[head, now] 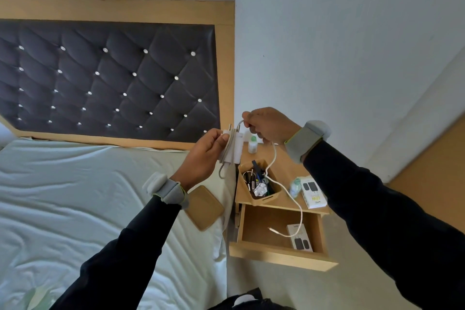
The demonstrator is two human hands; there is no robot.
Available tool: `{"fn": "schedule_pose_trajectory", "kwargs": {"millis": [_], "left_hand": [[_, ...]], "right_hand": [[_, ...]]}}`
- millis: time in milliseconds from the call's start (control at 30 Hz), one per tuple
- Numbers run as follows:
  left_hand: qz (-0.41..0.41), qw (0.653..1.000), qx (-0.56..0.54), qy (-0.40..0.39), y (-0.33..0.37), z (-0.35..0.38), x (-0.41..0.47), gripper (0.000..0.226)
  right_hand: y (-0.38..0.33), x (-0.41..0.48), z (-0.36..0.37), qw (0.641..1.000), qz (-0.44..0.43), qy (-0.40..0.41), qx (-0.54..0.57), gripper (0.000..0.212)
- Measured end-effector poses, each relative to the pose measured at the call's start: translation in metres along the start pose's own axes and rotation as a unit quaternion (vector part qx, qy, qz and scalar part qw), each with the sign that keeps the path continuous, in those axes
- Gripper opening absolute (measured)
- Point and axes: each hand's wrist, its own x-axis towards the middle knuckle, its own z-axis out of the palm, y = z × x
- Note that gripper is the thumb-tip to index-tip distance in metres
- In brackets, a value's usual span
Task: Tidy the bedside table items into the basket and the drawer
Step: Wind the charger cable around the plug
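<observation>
Charger [235, 148] sits in my left hand [203, 158], fingers closed around its white body with cable [286, 191] loops wrapped over it, held up above the bed's edge just left of the table [281, 166]. My right hand [269, 124] pinches the cable just above the charger; its loose tail trails past the basket [259, 180] and ends over the open drawer [276, 234], where a box [300, 238] lies. Farther back a small bottle [252, 144] stands upright on the table.
</observation>
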Motion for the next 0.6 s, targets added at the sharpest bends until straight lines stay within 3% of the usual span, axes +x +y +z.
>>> {"fn": "schedule_pose_trajectory", "kwargs": {"millis": [233,600], "left_hand": [[0.006,0.998,-0.013,0.062,0.008,-0.002,0.004,0.029],[-0.006,0.985,-0.126,0.119,0.025,0.011,0.009,0.038]], "right_hand": [[0.011,-0.018,0.023,0.992,-0.122,-0.01,-0.014,0.031],[0.035,-0.045,0.031,0.985,-0.165,-0.019,0.041,0.027]]}}
